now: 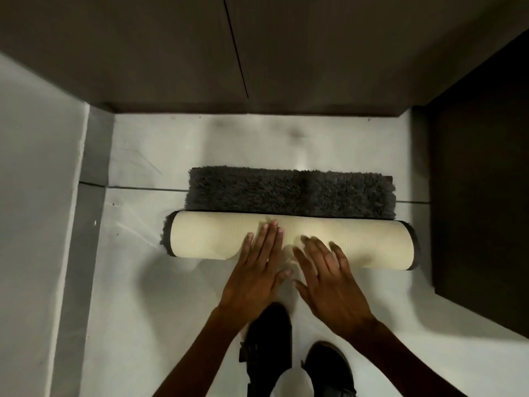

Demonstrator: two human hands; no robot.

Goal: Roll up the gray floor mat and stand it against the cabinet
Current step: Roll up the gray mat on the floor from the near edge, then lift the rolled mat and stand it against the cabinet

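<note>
The gray shaggy floor mat lies on the pale floor, partly rolled. Its rolled part shows the cream backing and runs left to right, with a strip of gray pile still flat beyond it. My left hand rests flat on the middle of the roll, fingers together and extended. My right hand lies just beside it on the roll, fingers spread. Neither hand grips the mat. The brown cabinet stands across the far side, a stretch of bare floor away from the mat.
A light wall with a gray skirting runs along the left. A dark panel stands at the right, close to the roll's right end. My two dark shoes are on the floor just behind my hands.
</note>
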